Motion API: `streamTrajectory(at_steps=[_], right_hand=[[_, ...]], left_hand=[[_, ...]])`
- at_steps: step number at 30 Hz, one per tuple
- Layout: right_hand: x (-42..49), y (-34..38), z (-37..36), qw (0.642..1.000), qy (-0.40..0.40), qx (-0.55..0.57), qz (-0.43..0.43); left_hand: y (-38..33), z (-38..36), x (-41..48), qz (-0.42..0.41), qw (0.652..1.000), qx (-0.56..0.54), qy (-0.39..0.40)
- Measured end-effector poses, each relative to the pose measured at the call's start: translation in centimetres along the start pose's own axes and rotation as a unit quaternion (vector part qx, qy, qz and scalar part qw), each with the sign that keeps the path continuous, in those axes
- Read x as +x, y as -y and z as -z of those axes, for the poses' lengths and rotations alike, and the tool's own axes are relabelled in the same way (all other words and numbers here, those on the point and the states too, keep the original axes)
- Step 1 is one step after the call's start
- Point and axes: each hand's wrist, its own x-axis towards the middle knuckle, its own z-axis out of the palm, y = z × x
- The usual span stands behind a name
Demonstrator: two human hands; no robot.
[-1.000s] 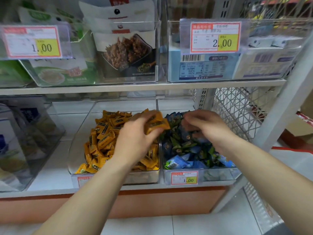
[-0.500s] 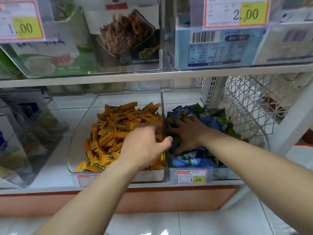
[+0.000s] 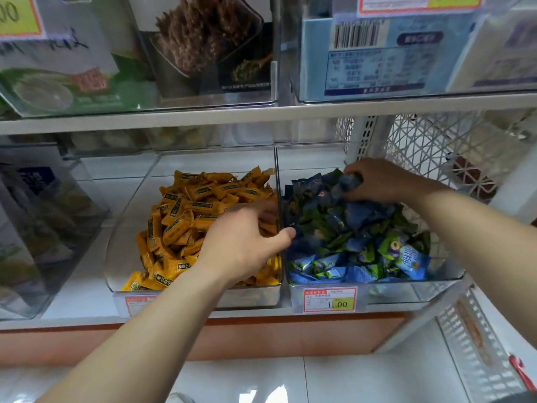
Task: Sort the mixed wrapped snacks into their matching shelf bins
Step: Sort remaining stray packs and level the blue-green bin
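Two clear bins stand side by side on the lower shelf. The left bin (image 3: 128, 228) holds yellow wrapped snacks (image 3: 180, 216). The right bin (image 3: 412, 290) holds mixed blue and green wrapped snacks (image 3: 357, 228). My left hand (image 3: 244, 245) lies palm down over the right side of the yellow pile, fingers stretched toward the divider, and I see nothing in it. My right hand (image 3: 386, 181) is at the back of the right bin, its fingers curled round a blue wrapped snack (image 3: 347, 181) lifted just above the pile.
An upper shelf (image 3: 261, 114) carries clear bins of larger packets and a blue box. White wire mesh (image 3: 430, 146) closes the right side. Another clear bin (image 3: 43, 228) of packets stands at the left. A price tag (image 3: 329, 299) hangs on the right bin's front.
My left hand has let go of the yellow snacks it held and now lies low over the yellow pile. My right hand moved to the bin's back and picked up a blue snack.
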Motion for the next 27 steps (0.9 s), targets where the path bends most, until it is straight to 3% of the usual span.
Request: streamTrajectory(at_steps=[2, 4, 6, 8, 10, 12, 18, 22, 27], right_hand=[[-0.5, -0.3, 0.5, 0.997, 0.049, -0.059, -0.031], [-1.1, 1.0, 0.5, 0.996, -0.028, -0.085, -0.007], [-1.7, 3.7, -0.3, 0.994, -0.082, -0.04, 0.061], [-1.8, 6.2, -2.2, 0.994, 0.041, -0.055, 0.08], [-1.5, 7.8, -4.5, 0.967, 0.191, -0.171, 0.01], [-0.8, 8.5, -6.2, 0.946, 0.226, -0.232, -0.03], [-0.2, 8.0, -7.5, 0.959, 0.216, -0.183, -0.02], [-1.2, 7.5, -7.6, 0.975, 0.162, -0.15, 0.022], [-1.7, 7.3, -7.7, 0.975, 0.193, -0.107, 0.035]], left_hand=[[0.0, 0.0, 0.0, -0.002, 1.0, 0.002, -0.003], [0.0, 0.0, -0.1, -0.004, 1.0, 0.01, -0.009], [-0.1, 0.0, -0.2, -0.003, 1.0, 0.012, -0.01], [-0.2, 0.0, -0.2, -0.003, 1.0, 0.011, -0.009], [-0.2, 0.0, -0.3, -0.004, 1.0, 0.013, -0.009], [-0.2, -0.1, -0.3, 0.0, 1.0, 0.015, -0.006], [-0.2, -0.2, -0.2, -0.001, 1.0, 0.017, -0.008], [-0.1, -0.1, -0.3, -0.006, 1.0, 0.015, -0.01], [0.0, -0.2, -0.1, -0.019, 1.0, 0.02, -0.014]])
